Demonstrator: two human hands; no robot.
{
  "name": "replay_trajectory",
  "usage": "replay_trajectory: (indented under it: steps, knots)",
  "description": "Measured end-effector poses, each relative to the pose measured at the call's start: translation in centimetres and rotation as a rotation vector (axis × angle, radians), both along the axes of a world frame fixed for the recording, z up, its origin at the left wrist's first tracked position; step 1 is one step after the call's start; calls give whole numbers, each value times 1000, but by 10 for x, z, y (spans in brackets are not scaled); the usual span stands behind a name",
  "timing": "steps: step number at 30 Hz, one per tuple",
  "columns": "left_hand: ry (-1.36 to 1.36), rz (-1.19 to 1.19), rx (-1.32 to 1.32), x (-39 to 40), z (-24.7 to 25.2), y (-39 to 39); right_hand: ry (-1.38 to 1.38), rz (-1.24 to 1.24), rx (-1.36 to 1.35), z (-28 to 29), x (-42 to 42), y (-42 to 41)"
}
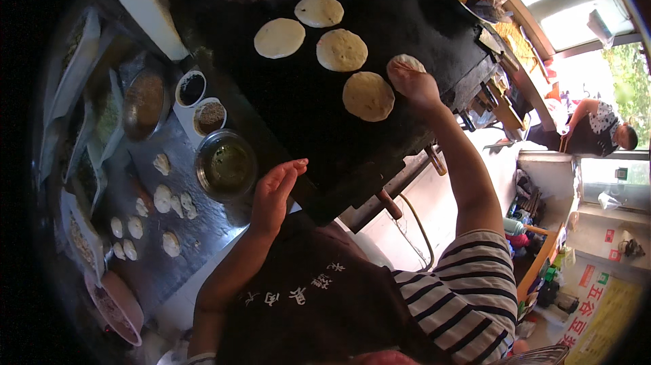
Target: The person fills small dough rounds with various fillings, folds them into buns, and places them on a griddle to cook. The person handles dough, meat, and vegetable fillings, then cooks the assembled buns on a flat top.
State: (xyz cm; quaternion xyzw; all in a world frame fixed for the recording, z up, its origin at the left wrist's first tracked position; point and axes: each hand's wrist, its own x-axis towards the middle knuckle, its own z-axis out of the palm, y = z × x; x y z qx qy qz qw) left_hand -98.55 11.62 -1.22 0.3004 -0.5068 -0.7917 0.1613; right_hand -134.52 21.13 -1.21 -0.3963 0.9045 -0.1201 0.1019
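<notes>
Several round flat dough cakes lie on a large black griddle (pixel 300 105), among them a pale one (pixel 279 38) and a browner one (pixel 368 96). My right hand (pixel 413 80) is over the griddle's right part, on another dough cake (pixel 408 63); whether the fingers grip it or press on it I cannot tell. My left hand (pixel 277 194) is raised near the griddle's front left edge with nothing in it, fingers together and extended. Beside it stands a round metal bowl of yellowish liquid (pixel 226 164). Small dough pieces (pixel 163 198) lie on the metal worktop to the left.
White containers of dark sauce (pixel 190 89) and ground seasoning (pixel 209 116) stand left of the griddle, near a metal bowl (pixel 145 103) and a pink basin (pixel 118 309). Wooden-handled tools (pixel 389 204) stick out at the griddle's front edge. Another person (pixel 592 126) is farther off at the right.
</notes>
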Motion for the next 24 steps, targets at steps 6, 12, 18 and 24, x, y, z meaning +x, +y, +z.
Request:
replay_trajectory:
  steps: [6,12,18,24]
  knots:
    - [86,49,74,50,-8,-31,-411,89,-558,-75,-82,48]
    - [-42,345,10,120,-42,-84,-280,347,-617,-19,139,-117]
    - [-647,750,-995,207,-134,-195,77,647,-24,-50,316,-215]
    - [-1715,485,-1255,316,-208,-344,56,607,25,-67,327,-240]
